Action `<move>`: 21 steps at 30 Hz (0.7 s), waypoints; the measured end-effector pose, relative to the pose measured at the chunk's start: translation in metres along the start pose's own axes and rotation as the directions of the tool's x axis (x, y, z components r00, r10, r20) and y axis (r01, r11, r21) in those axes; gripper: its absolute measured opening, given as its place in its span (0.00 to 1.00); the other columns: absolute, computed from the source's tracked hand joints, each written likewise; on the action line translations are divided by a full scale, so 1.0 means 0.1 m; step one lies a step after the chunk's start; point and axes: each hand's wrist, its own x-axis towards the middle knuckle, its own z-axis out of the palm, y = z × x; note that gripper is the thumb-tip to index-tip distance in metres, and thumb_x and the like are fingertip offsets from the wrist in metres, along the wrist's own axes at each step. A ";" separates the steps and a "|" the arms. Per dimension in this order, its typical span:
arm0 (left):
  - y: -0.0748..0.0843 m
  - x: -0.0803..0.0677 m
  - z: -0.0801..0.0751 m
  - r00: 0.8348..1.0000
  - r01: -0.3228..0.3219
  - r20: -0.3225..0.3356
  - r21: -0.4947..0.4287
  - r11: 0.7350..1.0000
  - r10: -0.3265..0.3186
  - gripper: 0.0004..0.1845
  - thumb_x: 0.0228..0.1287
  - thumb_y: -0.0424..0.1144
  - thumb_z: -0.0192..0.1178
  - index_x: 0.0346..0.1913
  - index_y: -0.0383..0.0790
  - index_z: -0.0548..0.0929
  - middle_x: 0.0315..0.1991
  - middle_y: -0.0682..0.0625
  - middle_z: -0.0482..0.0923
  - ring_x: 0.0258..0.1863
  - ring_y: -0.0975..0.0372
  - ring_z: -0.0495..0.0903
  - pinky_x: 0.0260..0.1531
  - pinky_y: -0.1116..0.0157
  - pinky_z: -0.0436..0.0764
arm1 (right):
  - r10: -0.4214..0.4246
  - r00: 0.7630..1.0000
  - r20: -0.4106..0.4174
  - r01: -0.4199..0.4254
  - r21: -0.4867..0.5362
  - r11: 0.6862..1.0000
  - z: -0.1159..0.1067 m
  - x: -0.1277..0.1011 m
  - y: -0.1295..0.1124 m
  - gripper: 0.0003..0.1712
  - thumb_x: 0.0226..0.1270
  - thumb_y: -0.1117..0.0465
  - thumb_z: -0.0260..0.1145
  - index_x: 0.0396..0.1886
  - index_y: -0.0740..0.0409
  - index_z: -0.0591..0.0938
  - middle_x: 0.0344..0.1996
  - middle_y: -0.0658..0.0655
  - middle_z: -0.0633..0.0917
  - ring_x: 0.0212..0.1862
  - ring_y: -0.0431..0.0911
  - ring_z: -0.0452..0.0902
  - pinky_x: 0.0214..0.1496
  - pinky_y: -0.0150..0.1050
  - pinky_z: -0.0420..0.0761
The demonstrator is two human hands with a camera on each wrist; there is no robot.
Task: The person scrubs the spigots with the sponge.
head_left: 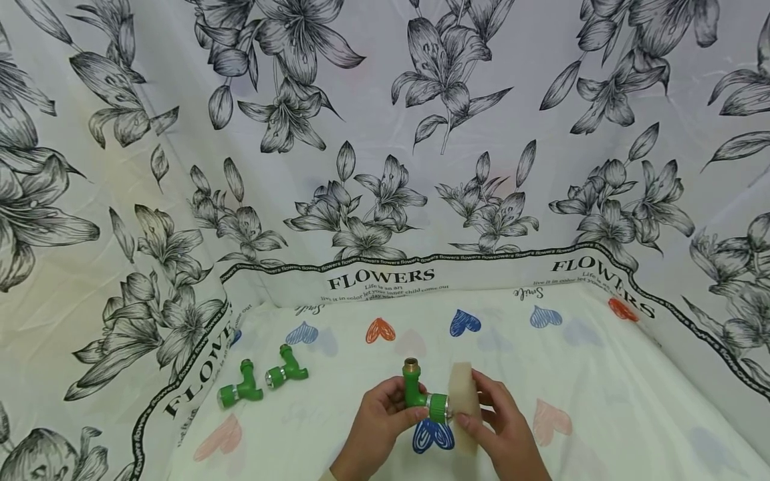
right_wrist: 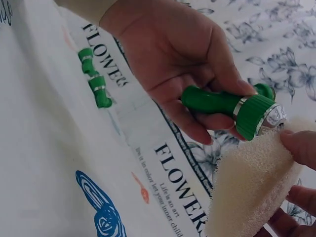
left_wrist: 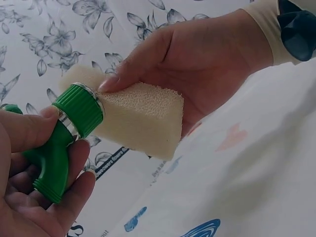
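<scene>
A green plastic tap (head_left: pixel 412 389) with a silver collar is gripped in my left hand (head_left: pixel 380 422), its brass-coloured threaded end pointing up in the head view. My right hand (head_left: pixel 506 429) holds a cream sponge block (head_left: pixel 462 391), thumb on the near face and fingers behind. The tap's ribbed green cap (left_wrist: pixel 80 109) faces the sponge, its silver end right at the sponge's surface. In the right wrist view, the right thumb (right_wrist: pixel 300 145) lies close beside that silver end.
Two more green taps, one farther left (head_left: pixel 240 386) and one nearer (head_left: pixel 287 367), lie on the white heart-print cloth (head_left: pixel 337 374) to the left. Flower-printed fabric (head_left: pixel 373 133) hangs behind the work area and along both sides.
</scene>
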 end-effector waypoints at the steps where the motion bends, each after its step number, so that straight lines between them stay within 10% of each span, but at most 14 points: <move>1: 0.00 0.00 0.00 1.000 -0.003 0.005 0.000 1.000 0.003 0.17 0.72 0.28 0.73 0.60 0.32 0.84 0.53 0.41 0.87 0.53 0.51 0.87 0.56 0.63 0.86 | 0.004 1.000 0.002 -0.004 0.002 1.000 -0.01 0.00 0.00 0.38 0.72 0.54 0.79 0.78 0.52 0.76 0.63 0.53 0.81 0.61 0.54 0.78 0.59 0.34 0.83; 11: -0.02 -0.02 -0.02 0.998 0.009 -0.055 0.019 1.000 -0.008 0.26 0.71 0.31 0.74 0.65 0.35 0.73 0.51 0.40 0.89 0.51 0.50 0.89 0.54 0.62 0.88 | 0.041 0.998 0.042 -0.044 0.070 0.997 0.10 -0.08 -0.03 0.38 0.72 0.56 0.78 0.78 0.53 0.76 0.62 0.55 0.80 0.59 0.54 0.79 0.59 0.36 0.85; 21: -0.04 -0.02 -0.14 0.983 -0.053 -0.172 0.077 0.996 0.066 0.23 0.66 0.33 0.79 0.60 0.37 0.82 0.56 0.43 0.86 0.53 0.51 0.87 0.53 0.62 0.88 | -0.032 0.997 0.069 0.027 0.071 0.997 0.18 -0.13 -0.09 0.39 0.68 0.61 0.81 0.77 0.55 0.78 0.59 0.54 0.80 0.57 0.53 0.79 0.56 0.35 0.86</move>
